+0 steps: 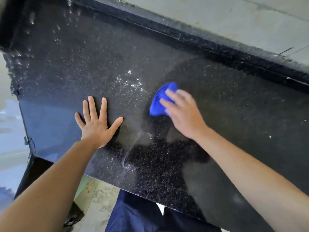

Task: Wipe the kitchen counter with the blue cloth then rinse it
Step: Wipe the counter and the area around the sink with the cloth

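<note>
Head view: the only view, looking down along both bare forearms.
Left hand [96, 122]: laid flat, palm down, on the desk, fingers and thumb spread wide, grasping nothing.
Right hand [181, 114]: pressed down on the blue cloth, fingers curled over its top; blurred, so the exact grip is hard to make out.
Blue cloth [159, 100]: bright blue, soft and bunched into a rounded wad, lying on the desk under the right fingers; its nearer part is hidden by that hand, the rest sticks out beyond and to the left of the fingertips.
Desk [83, 64]: dark polished stone, speckled with fine pale flecks; a raised black lip runs along its far edge, beyond both hands.
Surface between the hands: a dull, dusty film with a curved boundary; right of the line, around and beyond the right hand, the stone looks darker and smoother.
Bright specks [132, 83]: a scatter of shiny droplets or grit just beyond the gap between the hands; which of the two cannot be told.
Wall [217, 15]: pale, flat, rising behind the lip.
Below the near edge: dark blue trousers [133, 215] and pale floor [100, 195], both cut off by the frame.
Left margin: washed out and blurred, nothing readable.
</note>
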`<action>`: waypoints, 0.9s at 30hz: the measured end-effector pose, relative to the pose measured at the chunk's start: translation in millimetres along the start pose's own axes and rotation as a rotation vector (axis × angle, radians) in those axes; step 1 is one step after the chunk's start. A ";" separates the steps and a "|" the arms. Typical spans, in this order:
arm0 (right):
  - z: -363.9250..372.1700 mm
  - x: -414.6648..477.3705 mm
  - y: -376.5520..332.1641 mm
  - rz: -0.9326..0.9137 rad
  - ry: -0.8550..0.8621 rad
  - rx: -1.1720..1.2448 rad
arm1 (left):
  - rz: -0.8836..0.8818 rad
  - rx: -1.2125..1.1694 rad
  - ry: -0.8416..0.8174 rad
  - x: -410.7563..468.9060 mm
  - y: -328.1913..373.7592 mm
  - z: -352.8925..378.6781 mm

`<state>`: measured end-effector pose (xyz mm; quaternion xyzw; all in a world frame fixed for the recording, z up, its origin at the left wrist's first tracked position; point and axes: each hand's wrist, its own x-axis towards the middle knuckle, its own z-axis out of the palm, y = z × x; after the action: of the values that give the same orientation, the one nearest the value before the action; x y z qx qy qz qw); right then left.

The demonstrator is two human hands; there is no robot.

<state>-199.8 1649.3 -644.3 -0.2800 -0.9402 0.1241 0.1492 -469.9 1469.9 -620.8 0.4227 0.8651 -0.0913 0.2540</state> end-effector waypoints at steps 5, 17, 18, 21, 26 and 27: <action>-4.0 102.3 59.5 0.882 0.229 -0.131 | 0.001 0.000 0.002 1.4 2.4 0.0; 11.4 76.6 38.2 -0.099 -0.060 -0.006 | 0.003 0.004 -0.006 0.3 -2.3 -0.9; 4.4 73.4 55.2 -0.118 -0.057 -0.037 | 0.008 0.002 -0.005 0.4 -0.6 -0.3; 0.7 103.4 83.4 0.181 0.041 -0.093 | 0.008 0.005 0.005 2.4 3.8 -1.9; 36.8 166.2 5.0 0.577 0.099 -0.112 | -0.008 0.021 -0.005 -0.3 1.9 -1.2; 42.4 168.6 -14.7 0.501 0.089 -0.082 | -0.009 0.018 0.003 0.6 1.2 -1.2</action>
<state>-356.5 1726.1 -643.3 -0.5152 -0.8382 0.1064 0.1436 -469.6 1471.5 -620.0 0.4213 0.8666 -0.0995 0.2484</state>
